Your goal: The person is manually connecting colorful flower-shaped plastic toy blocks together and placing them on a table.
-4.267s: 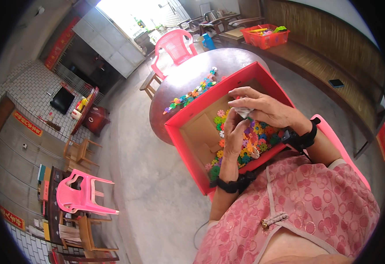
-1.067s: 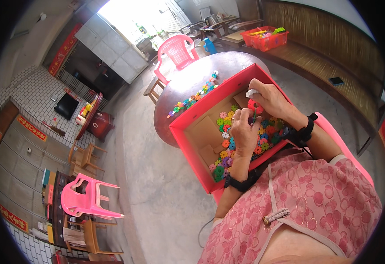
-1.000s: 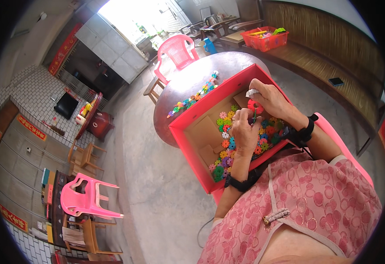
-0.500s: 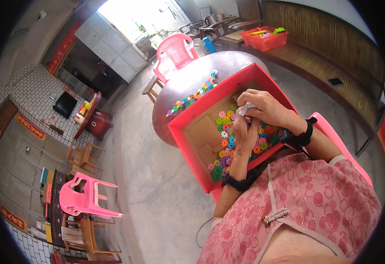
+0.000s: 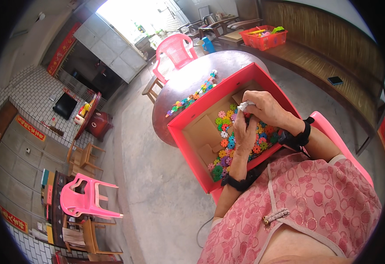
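Observation:
My right hand (image 5: 266, 107) is closed in a pinch on a crumpled white tissue (image 5: 245, 105). Just below it, my left hand (image 5: 245, 134) is closed too, its fingertips meeting the tissue. A bit of red shows between the left fingers; its shape is mostly hidden. Both hands are over a red-rimmed cardboard box (image 5: 190, 154), which leans against the table edge and my lap. Many-coloured plastic flower-shaped discs (image 5: 224, 143) lie loose inside, heaped toward the side nearest me and partly covered by my hands.
Behind the box stands a round table (image 5: 170, 94) bearing a chain of joined discs (image 5: 192, 97). A pink plastic chair (image 5: 175, 50) is beyond it. On the wooden bench (image 5: 306, 61) at right are a red basket (image 5: 262, 42) of toys and a phone (image 5: 335, 81). Another pink chair (image 5: 84, 196) stands left.
My right hand has shifted slightly right and turned, with the tissue still pinched. The left fingers have moved a little, and a bit of red now shows between them. The box stays put.

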`<state>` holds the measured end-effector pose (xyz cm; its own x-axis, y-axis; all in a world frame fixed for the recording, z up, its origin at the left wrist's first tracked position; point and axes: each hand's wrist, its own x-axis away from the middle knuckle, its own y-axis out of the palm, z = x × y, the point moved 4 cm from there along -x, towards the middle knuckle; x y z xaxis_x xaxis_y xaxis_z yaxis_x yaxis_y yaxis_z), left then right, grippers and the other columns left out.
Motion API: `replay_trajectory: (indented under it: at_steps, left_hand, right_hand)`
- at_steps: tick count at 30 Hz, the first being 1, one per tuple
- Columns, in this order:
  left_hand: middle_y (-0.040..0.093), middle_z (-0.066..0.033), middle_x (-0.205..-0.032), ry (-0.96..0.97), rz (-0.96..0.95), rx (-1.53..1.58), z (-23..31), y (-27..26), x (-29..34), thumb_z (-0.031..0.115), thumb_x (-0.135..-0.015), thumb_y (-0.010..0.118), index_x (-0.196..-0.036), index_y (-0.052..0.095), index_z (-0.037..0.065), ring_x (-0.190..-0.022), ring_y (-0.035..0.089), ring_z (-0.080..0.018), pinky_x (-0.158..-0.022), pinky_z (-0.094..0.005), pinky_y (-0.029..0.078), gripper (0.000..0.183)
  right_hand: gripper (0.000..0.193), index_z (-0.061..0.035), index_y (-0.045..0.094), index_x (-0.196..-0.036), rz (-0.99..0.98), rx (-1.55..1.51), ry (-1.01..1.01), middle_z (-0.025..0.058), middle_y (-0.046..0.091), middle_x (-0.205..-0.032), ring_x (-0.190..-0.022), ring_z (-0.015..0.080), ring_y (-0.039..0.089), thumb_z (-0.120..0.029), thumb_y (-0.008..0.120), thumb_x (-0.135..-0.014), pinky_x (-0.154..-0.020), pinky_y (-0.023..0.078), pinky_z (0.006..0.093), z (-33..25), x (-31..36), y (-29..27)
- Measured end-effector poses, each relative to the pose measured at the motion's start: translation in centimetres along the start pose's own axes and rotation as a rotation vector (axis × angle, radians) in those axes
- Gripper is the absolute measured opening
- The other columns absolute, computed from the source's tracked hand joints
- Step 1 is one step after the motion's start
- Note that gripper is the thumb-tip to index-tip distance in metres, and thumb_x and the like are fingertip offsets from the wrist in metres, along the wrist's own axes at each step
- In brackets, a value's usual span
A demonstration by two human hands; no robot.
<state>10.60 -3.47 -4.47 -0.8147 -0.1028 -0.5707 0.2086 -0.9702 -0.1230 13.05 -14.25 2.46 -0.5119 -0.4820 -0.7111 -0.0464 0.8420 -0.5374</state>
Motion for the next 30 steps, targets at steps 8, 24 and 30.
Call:
replay_trajectory:
  at_steps: [8,24,30]
  left_hand:
    - [0.058,-0.0076,-0.089,-0.016,-0.108,-0.063,0.1,-0.4,-0.4,0.010,-0.088,0.053,-0.114,0.056,0.003,-0.077,0.054,-0.0137,-0.070,-0.0283,0.045,0.027]
    - [0.045,-0.0015,-0.089,-0.043,0.138,0.153,0.8,-1.7,-0.5,0.012,-0.090,0.043,-0.130,0.042,0.001,-0.073,0.040,-0.0090,-0.069,-0.0232,0.037,0.042]
    - [0.050,-0.0036,-0.093,-0.087,0.162,0.283,-0.5,-1.8,-0.2,0.004,-0.086,0.060,-0.132,0.035,0.001,-0.078,0.047,-0.0081,-0.066,-0.0220,0.042,0.052]
  right_hand:
    - [0.014,0.0010,0.054,-0.090,0.202,0.079,-0.102,0.0149,0.058,-0.074,-0.068,0.0294,0.061,-0.010,0.059,-0.083,-0.060,0.048,0.0356,-1.4,0.2,-1.5]
    - [0.019,-0.0032,0.062,-0.105,-0.088,0.029,0.160,0.0132,0.057,-0.102,-0.092,0.0277,0.059,-0.009,0.057,-0.088,-0.080,0.047,0.0353,7.4,0.2,-0.2]
    - [0.021,0.0002,0.061,-0.105,-0.012,-0.267,0.165,0.0111,0.058,-0.096,-0.089,0.0223,0.059,-0.014,0.050,-0.094,-0.077,0.048,0.0327,3.1,-0.8,-0.8]
